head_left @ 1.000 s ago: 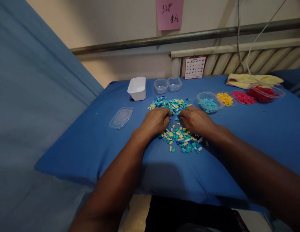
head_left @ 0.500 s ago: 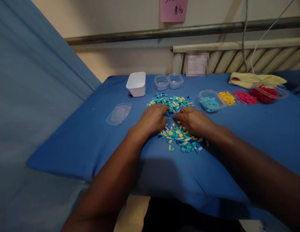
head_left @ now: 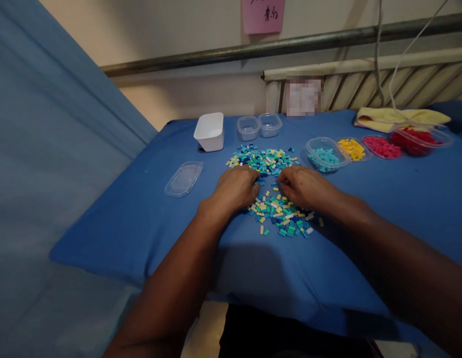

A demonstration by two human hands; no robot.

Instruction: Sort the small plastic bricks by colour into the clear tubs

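Observation:
Small building bricks in teal, green, yellow, white and dark blue lie in two heaps: a far heap (head_left: 266, 158) and a near heap (head_left: 285, 216). My left hand (head_left: 236, 186) rests at the left between them, its fingers curled together at the far heap's front edge. Opposite it, my right hand (head_left: 303, 186) has fingertips bunched toward the thumb, close above a few loose bricks. Whatever either hand pinches is too small or hidden to make out. A narrow gap with scattered bricks separates the two hands.
Behind the heaps stand a white tub (head_left: 210, 133) and two clear containers (head_left: 248, 130). A clear lid (head_left: 184, 179) lies left. To the right are containers of teal bricks (head_left: 325, 158), yellow bricks (head_left: 352, 149), pink bricks (head_left: 382, 147) and red pieces (head_left: 413, 139), near a yellow cloth (head_left: 400, 119).
My right hand has drawn back to the right, so the gap between my hands is wider. My left hand has shifted slightly toward me. The view has tilted a little.

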